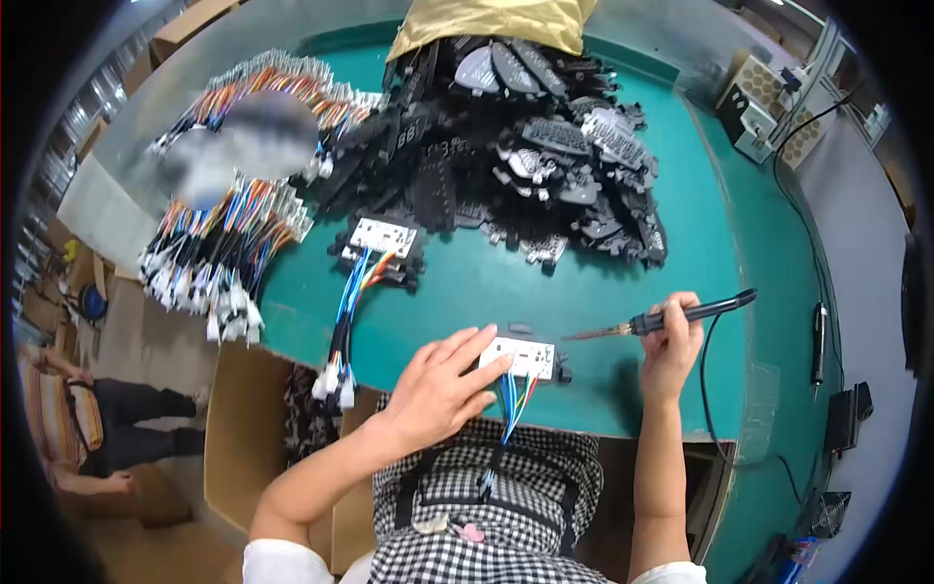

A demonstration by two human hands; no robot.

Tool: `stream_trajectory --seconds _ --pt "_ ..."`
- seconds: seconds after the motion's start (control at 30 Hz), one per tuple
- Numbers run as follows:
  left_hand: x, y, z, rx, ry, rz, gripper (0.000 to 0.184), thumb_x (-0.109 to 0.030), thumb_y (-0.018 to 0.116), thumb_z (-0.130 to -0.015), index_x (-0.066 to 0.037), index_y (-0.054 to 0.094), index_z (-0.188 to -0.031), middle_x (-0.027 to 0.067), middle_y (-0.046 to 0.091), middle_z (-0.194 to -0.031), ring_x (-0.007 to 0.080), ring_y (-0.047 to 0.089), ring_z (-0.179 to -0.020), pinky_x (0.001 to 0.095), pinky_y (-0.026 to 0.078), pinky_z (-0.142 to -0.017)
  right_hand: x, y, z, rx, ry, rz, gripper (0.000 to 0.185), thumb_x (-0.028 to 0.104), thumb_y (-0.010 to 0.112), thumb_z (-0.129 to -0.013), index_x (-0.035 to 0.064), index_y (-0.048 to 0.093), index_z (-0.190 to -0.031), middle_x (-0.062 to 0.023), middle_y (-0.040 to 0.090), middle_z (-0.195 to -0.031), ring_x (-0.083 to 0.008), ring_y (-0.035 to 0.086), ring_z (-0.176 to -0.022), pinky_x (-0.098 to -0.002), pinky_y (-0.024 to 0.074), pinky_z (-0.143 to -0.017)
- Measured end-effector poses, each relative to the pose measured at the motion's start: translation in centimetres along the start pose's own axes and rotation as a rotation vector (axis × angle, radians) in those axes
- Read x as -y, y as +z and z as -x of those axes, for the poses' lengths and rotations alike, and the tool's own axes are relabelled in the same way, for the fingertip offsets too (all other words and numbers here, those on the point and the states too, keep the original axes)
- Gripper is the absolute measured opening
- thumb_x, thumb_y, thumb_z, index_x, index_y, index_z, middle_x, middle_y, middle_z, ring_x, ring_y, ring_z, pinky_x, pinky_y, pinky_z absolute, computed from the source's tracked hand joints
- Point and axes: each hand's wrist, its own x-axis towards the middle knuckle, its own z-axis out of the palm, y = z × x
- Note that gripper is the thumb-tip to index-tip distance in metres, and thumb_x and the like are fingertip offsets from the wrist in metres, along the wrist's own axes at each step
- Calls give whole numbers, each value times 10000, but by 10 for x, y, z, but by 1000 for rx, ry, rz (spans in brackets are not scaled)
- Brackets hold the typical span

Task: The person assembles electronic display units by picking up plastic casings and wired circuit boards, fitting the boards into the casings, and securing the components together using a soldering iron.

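Observation:
My right hand is closed round a black-handled soldering iron, its thin tip pointing left toward a white circuit board near the table's front edge. The tip is close to the board's upper right corner. My left hand lies with fingers spread, fingertips on the left part of that board. Blue, white, green and red wires run from the board down over the edge. Left of it sits a second board on black parts, with its own wire bundle.
Black plastic parts are piled at the back under a yellow bag. Wire harnesses heap at the left. A soldering station stands back right; a pen-like tool lies right. A person stands far left.

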Motion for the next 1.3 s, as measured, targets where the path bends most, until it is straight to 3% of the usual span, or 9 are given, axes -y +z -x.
stream_trajectory --seconds 0.23,0.3,0.4,0.63,0.77,0.83,0.87,0.97,1.3 --pt "-14 2 -4 -148 -30 -67 430 -224 646 -741 -132 540 -1148 135 447 -1230 306 403 -1153 417 342 -908 -2 -5 0 15 -22 -21 91 117 502 -850 79 430 -808 2 436 -643 -12 289 -451 -168 205 -381" --pt "-25 7 -12 -163 4 -134 350 -282 620 -754 -47 566 -1009 112 490 -1099 279 431 -1077 412 326 -885 -2 -6 0 34 -14 -21 92 119 504 -849 79 432 -808 -2 444 -660 -9 279 -447 -167 201 -379" --pt "-41 16 -15 -161 -58 -326 417 -351 627 -731 -15 563 -969 84 548 -948 239 475 -959 392 338 -832 -3 -6 0 15 -22 -31 91 122 510 -850 77 436 -818 -11 456 -687 -6 275 -444 -161 197 -376" --pt "-63 37 -13 -268 -149 -381 571 -490 597 -705 -60 560 -1079 219 532 -979 317 484 -902 434 391 -791 -2 -8 4 -23 17 58 87 140 532 -833 95 461 -855 26 441 -692 -9 332 -505 -151 238 -410" --pt "-65 52 -6 -305 -222 -342 575 -487 542 -751 -20 552 -1087 191 537 -1078 358 490 -987 505 349 -901 -25 -34 -6 -142 43 114 169 215 545 -848 81 517 -945 68 413 -679 4 355 -549 -153 266 -461" --pt "-67 45 -6 -359 -180 -348 550 -437 611 -658 -72 559 -1067 152 498 -1107 343 433 -1048 491 366 -860 -50 -62 -29 -78 15 7 224 203 564 -844 59 515 -1008 33 459 -743 -33 432 -656 -168 359 -548" --pt "-66 42 -5 -386 -184 -385 618 -470 623 -607 -67 556 -1071 138 502 -1090 340 432 -1043 498 360 -863 7 10 4 -155 40 183 185 174 508 -844 102 431 -692 48 380 -574 -39 262 -470 -197 197 -435" --pt "-66 42 -5 -435 -160 -360 747 -514 655 -529 -54 532 -1105 133 499 -1097 331 431 -1052 524 337 -899 10 10 7 -50 -11 173 222 152 488 -851 120 376 -662 53 312 -550 -40 244 -462 -198 183 -432" --pt "-51 50 1 -450 -76 -159 775 -535 662 -545 -60 513 -1140 150 477 -1158 360 412 -1102 574 286 -945 15 15 8 -67 -23 123 176 146 502 -834 102 419 -685 43 338 -553 -49 271 -468 -199 202 -437"
